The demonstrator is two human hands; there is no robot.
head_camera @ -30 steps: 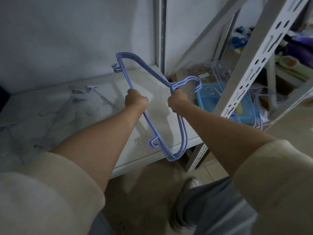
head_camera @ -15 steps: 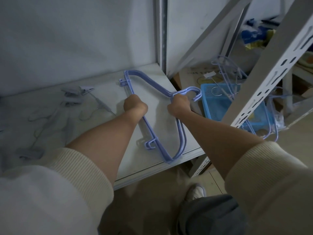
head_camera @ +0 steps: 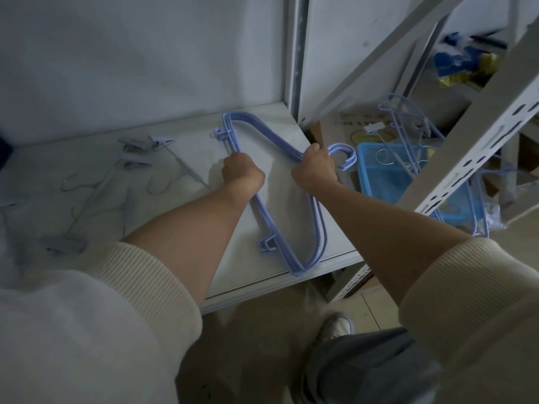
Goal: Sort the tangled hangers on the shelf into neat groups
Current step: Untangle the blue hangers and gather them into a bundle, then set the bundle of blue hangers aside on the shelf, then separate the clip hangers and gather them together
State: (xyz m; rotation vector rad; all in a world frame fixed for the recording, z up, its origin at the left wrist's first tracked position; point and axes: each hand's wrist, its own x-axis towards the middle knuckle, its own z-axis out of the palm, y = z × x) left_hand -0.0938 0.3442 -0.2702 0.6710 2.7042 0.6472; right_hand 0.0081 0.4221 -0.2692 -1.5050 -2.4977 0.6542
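Note:
A stack of blue plastic hangers [head_camera: 316, 228] lies flat on the right part of the pale shelf board [head_camera: 180, 234], hooks pointing right past the shelf edge. My left hand [head_camera: 240, 170] is closed around the stack's straight bottom bar. My right hand [head_camera: 316, 167] grips the neck just below the hooks. Several grey clip hangers [head_camera: 96, 193] with wire hooks lie tangled on the left of the shelf.
A perforated metal upright [head_camera: 478, 147] slants across the right. Behind it a blue plastic basket [head_camera: 388, 176] holds more blue and wire hangers [head_camera: 408, 132]. A vertical shelf post [head_camera: 297, 53] stands at the back. My shoe [head_camera: 335, 326] is on the tiled floor below.
Both hands lowered the blue hanger stack from the air down onto the shelf board and pushed it slightly back; it now lies flat.

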